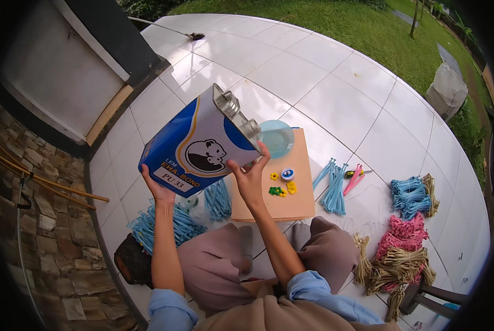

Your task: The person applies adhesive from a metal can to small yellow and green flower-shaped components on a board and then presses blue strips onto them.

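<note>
A big rectangular metal can [200, 124], blue and white with an animal picture, is held tilted in the air between my two hands. My left hand [157, 185] supports its lower left end, fingers partly hidden beneath. At the top end, near the round metal caps, my right hand [250, 174] grips the can's edge with thumb in front. Below and right of it stands a low tan table [246, 201]. On that sit a light blue translucent bowl [282, 142], a small blue-and-white round container [287, 174], a yellow flower piece [274, 176] and small green and yellow pieces [275, 191].
Light blue strap bundles [335, 193] and a pink one [354, 181] lie right of the table. Further right are pink [401, 234] and beige bundles [398, 270]. More blue bundles [167, 229] lie at left. A stone wall [54, 237] borders the tiled floor.
</note>
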The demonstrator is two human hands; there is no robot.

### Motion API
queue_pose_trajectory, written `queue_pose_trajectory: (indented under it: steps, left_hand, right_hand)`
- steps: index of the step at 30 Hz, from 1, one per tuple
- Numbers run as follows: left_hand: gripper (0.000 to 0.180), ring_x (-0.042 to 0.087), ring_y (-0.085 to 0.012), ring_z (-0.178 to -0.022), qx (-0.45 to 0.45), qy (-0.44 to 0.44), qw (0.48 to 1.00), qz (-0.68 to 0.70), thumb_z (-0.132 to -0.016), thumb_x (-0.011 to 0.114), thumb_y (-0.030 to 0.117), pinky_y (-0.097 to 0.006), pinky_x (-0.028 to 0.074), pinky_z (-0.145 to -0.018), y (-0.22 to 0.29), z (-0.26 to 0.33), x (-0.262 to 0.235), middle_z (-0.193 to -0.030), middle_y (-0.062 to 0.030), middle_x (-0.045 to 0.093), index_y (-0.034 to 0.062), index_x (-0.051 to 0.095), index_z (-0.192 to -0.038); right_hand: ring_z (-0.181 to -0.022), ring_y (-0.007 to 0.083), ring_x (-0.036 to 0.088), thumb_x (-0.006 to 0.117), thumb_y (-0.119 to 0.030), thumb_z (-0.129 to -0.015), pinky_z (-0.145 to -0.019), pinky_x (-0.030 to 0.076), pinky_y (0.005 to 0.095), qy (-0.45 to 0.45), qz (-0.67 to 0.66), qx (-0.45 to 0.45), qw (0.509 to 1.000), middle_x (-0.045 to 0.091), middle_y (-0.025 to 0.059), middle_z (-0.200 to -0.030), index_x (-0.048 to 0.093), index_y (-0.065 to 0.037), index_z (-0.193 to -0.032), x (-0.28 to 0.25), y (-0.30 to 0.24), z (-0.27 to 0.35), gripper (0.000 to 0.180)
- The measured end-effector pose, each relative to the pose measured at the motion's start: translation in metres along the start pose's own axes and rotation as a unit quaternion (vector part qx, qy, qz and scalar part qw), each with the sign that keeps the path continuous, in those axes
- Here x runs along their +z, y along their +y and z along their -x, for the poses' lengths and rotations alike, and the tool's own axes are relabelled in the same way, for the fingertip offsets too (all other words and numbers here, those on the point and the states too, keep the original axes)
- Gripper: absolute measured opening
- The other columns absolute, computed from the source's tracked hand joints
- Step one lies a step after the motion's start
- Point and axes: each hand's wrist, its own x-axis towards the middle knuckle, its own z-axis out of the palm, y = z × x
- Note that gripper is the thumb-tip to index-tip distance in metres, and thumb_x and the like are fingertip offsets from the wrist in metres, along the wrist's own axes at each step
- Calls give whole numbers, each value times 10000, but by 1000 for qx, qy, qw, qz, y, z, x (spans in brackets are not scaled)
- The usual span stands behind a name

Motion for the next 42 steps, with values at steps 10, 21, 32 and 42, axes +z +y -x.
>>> queue_pose_trajectory:
  steps: [10,21,32,42]
  left_hand:
    - [771,514,-242,-1077,20,-48,990,-132,-779,454,643,-366,451,-863,5,-24,21,-1170,-124,514,52,405,-1271]
    - [831,520,-279,-1087,41,-23,979,-199,-762,457,661,-369,460,-864,15,-34,43,-1208,-173,494,31,367,-1296]
    - [873,471,-310,-1140,44,-37,967,-246,-763,449,666,-400,442,-892,23,-30,62,-1260,-203,437,15,310,-1327]
    - [879,480,-316,-1132,42,-34,966,-252,-753,468,665,-401,448,-885,30,-27,70,-1266,-211,432,19,310,-1328]
  right_hand:
    - [-1152,263,423,641,-67,-814,-927,429,352,63,-3,-27,998,288,222,-1271,85,-67,-1301,-18,38,-1,739]
    - [-1183,252,376,589,-33,-843,-971,384,345,91,-71,-22,993,245,216,-1284,36,-63,-1294,-13,36,-2,715]
    - [-1186,258,369,582,-51,-853,-1000,353,359,112,-100,-28,988,243,228,-1286,26,-62,-1288,-12,38,-1,706]
    - [-1190,263,378,567,-31,-857,-992,367,360,115,-107,-36,987,250,235,-1288,15,-79,-1289,-11,32,-1,703]
